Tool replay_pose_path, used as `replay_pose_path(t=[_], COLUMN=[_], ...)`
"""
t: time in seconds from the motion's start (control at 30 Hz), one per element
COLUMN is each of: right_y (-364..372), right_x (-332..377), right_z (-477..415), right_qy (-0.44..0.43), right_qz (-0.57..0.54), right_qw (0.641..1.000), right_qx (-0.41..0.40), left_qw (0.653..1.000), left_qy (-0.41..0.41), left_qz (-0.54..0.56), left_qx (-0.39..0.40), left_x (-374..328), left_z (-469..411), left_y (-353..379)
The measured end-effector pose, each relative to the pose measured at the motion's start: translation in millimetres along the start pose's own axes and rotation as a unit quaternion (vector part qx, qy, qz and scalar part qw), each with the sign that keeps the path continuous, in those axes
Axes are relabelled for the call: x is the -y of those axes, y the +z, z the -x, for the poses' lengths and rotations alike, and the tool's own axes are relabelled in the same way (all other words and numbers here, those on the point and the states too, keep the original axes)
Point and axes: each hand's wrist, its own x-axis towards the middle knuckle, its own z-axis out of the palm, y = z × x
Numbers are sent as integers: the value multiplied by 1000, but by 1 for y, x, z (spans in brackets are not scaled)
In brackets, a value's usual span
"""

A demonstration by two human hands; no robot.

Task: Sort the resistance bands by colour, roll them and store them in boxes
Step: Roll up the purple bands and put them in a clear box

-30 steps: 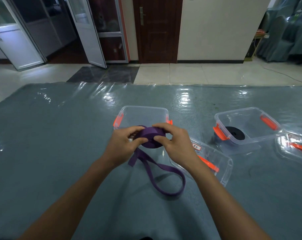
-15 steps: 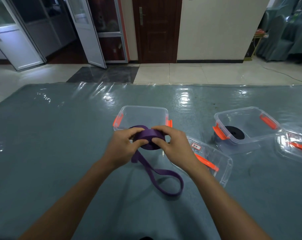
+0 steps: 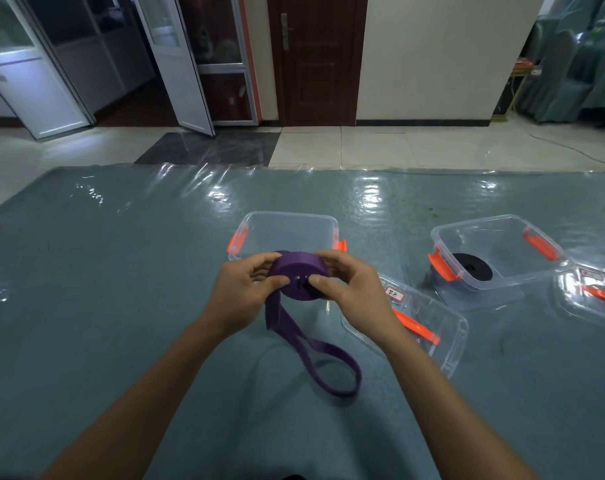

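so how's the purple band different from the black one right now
The purple band is only part rolled, with a loose loop hanging down onto the table; the black band is fully coiled. The purple band is gripped by the left hand and right hand; the black band lies untouched in a clear box. Both are flat straps wound into round coils.

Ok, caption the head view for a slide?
Left hand and right hand grip the part-rolled purple band before an empty clear box, tail trailing on the table.
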Motion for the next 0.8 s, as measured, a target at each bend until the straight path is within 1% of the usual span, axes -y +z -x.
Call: replay_pose_path(t=[0.03, 0.07, 0.1, 0.13, 0.17, 0.23, 0.33, 0.4, 0.43, 0.47, 0.5, 0.57, 0.63, 0.67, 0.7, 0.8], right_y=[-2, -4, -5, -6, -8, -11, -9, -3, 0, 2, 2, 1, 1, 1, 0, -4], right_x=[2, 4, 8, 11, 14, 16, 15, 10, 7, 6, 5, 6, 11, 16, 21, 30], right_z=[-2, -5, -8, -9, -11, -11, -6, -1, 2, 4, 5, 4, 0, -3, -6, -11], right_qy=[-29, -43, -45, -39, -27, 7, 70, 105, 114, 112, 96, 27, -35, -48, -54, -53], right_qz=[78, 123, 129, 113, 79, -24, -187, -243, -247, -229, -187, -41, 92, 113, 111, 61], right_qw=[996, 991, 991, 993, 997, 1000, 980, 964, 962, 967, 978, 999, 995, 992, 992, 996], right_qx=[4, 4, 1, -3, -6, -5, -11, -17, -17, -14, -11, -5, 1, -4, -11, -41], left_qw=[1000, 1000, 1000, 1000, 1000, 999, 994, 995, 996, 998, 999, 999, 997, 998, 998, 999], left_qy=[11, 19, 23, 23, 20, 10, -8, -17, -15, -9, 0, 24, 49, 50, 46, 25], left_qz=[-12, -15, -11, -2, 10, 47, 109, 103, 85, 64, 41, -11, -45, -39, -25, 21], left_qx=[6, 12, 18, 19, 17, 6, -5, -2, 3, 9, 15, 27, 34, 30, 24, 19], left_x=[-1, -2, -3, -4, -5, -5, -7, -7, -7, -7, -7, -9, -11, -13, -15, -20], left_z=[-1, -3, -4, -5, -6, -5, -5, -6, -6, -5, -4, -3, -4, -6, -7, -10], left_y=[0, -1, -1, 0, 1, 4, 5, 3, 1, -1, -2, -4, -5, -5, -6, -6])
